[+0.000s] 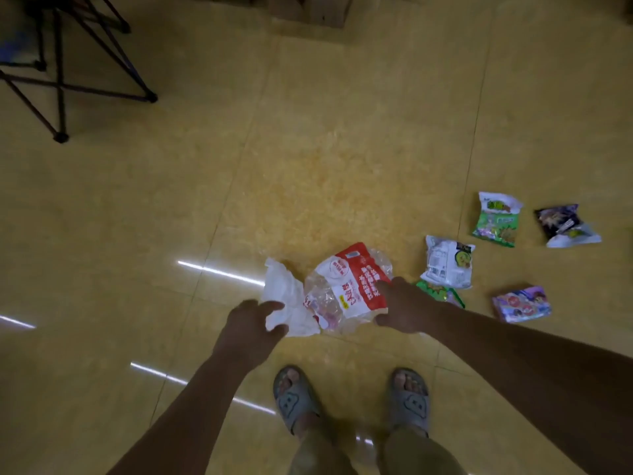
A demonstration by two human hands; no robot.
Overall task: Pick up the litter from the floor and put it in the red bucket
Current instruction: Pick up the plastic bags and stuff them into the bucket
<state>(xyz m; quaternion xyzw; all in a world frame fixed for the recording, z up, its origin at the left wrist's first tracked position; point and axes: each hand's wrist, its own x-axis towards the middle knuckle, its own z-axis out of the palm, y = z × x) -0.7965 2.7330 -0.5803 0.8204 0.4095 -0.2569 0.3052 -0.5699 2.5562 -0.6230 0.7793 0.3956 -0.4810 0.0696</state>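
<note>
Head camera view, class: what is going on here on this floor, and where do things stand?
A person stands bent over a tiled floor. The left hand grips a crumpled white bag, and the right hand grips the red-and-white plastic bag beside it, both low near the floor. Five snack packets lie loose to the right, one partly behind the right hand. No red bucket shows in this view.

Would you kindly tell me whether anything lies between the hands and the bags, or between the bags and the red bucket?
Nothing visible: the left hand grips the white plastic bag and the right hand the red-and-clear bag. The bucket is out of view, so that path cannot be judged.
</note>
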